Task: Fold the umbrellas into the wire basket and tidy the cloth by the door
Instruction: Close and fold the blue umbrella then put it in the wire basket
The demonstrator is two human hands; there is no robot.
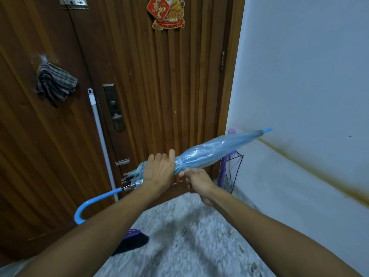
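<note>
I hold a closed, clear blue umbrella (pixel 209 151) slantwise before the door, its tip up right and its curved blue handle down left. My left hand (pixel 158 169) grips the rolled canopy near its strap. My right hand (pixel 196 181) pinches the canopy just beneath, to the right of the strap. A black wire basket (pixel 234 170) stands in the corner by the white wall, with a purple umbrella (pixel 222 168) in it, partly hidden behind the blue one. A grey checked cloth (pixel 55 83) hangs bunched from a hook on the door.
A broom leans on the wooden door (pixel 159 86), its grey pole (pixel 100 140) beside the lock and its dark bristles (pixel 130 243) on the speckled floor (pixel 189 226). The white wall (pixel 309 86) closes the right side.
</note>
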